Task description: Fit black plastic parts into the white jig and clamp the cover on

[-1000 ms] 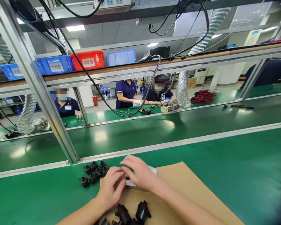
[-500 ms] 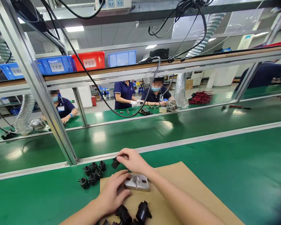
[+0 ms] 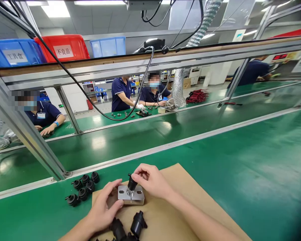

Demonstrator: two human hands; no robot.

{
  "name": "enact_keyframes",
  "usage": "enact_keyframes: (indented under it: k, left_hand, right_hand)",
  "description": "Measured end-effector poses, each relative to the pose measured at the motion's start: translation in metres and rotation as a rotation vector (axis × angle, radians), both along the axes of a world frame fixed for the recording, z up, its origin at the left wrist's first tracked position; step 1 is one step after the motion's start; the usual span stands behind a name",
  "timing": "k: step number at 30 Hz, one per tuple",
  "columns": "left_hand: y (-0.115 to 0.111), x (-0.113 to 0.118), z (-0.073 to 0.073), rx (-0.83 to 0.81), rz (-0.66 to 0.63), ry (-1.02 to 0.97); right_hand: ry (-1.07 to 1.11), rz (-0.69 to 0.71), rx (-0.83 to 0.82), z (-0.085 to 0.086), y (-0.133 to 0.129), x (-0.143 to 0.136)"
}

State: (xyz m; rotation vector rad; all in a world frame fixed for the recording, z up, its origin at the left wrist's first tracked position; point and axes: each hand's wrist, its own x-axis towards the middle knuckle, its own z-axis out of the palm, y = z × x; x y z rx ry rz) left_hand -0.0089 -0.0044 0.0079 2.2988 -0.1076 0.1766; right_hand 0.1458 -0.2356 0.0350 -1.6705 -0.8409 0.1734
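Note:
A small metal block (image 3: 137,196) with a pin in its middle lies on a brown cardboard sheet (image 3: 180,201). My left hand (image 3: 104,206) grips the block's left end. My right hand (image 3: 153,180) pinches a small black plastic part (image 3: 132,183) and holds it upright on the block's middle pin. Several similar black parts (image 3: 83,190) sit in a cluster on the green bench to the left. Larger black parts (image 3: 130,227) lie on the cardboard close to me.
A green conveyor belt (image 3: 140,137) runs beyond the bench, with a slanted aluminium post (image 3: 27,137) at left. Other people in dark blue shirts (image 3: 120,92) work at the far side. Blue and red bins (image 3: 62,50) stand on the overhead shelf, where cables hang.
My right hand picked a black part from the cluster and brought it down onto the metal block. My left hand stayed on the block. The view shifted rightward.

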Motion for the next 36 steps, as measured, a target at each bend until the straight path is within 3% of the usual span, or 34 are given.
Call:
enact_keyframes:
  k: [8, 14, 22, 30, 36]
  left_hand:
    - [0.002, -0.002, -0.006, -0.078, -0.021, -0.028]
    - [0.004, -0.003, -0.006, -0.111, -0.03, -0.018]
    - [-0.004, 0.003, 0.005, -0.419, 0.024, 0.099]
    - [-0.005, 0.001, 0.004, -0.433, 0.039, 0.101]
    - [-0.005, 0.002, 0.004, -0.434, 0.055, 0.101]
  right_hand:
    - [-0.16, 0.069, -0.025, 0.012, -0.007, -0.017]
    - [-0.162, 0.105, -0.099, 0.011, -0.008, -0.017]
    - [-0.2, 0.227, -0.158, 0.008, -0.017, -0.01]
    - [-0.27, 0.19, -0.125, -0.003, -0.009, -0.008]
    - [-0.274, 0.211, -0.159, 0.003, -0.014, -0.006]
